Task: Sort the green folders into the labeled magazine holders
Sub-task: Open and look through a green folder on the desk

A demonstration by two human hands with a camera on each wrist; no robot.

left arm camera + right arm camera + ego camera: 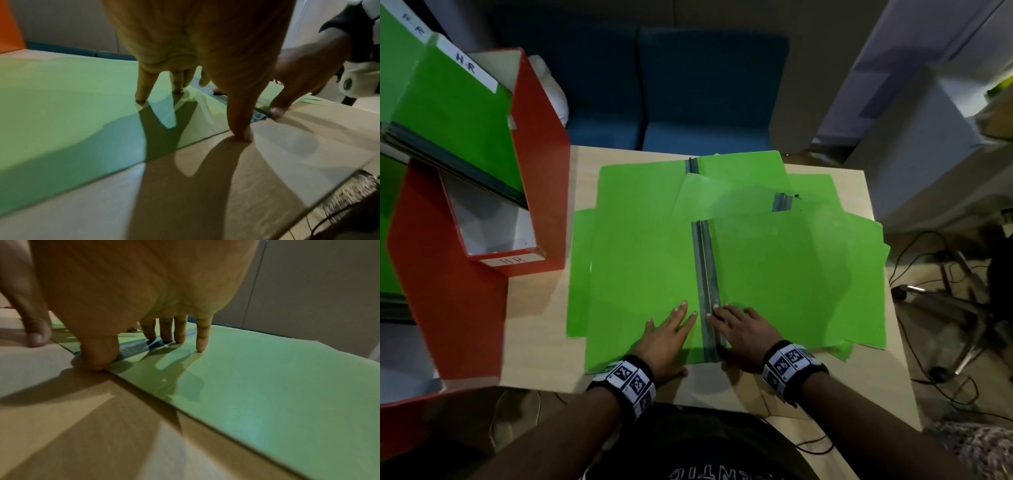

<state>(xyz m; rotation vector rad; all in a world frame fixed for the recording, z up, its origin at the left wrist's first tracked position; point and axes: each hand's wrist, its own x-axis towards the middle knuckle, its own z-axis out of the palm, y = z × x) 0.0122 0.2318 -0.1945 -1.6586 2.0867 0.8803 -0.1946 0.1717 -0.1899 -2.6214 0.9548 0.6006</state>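
Red HR magazine holder [541, 144] holds green folders [458, 113] tabbed HR. Open folder [640, 260] flat on table [534, 329]; left hand [669, 330], right hand [743, 329] released, fingertips pressing it beside spine [705, 274].

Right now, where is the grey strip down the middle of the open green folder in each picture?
Head: the grey spine strip runs up the centre, between the left hand and right hand.
Left wrist: a short piece shows right of centre, between the thumbs.
Right wrist: it lies left of centre, under the fingertips.
Shared landmark: the folder's near edge on the wooden table.
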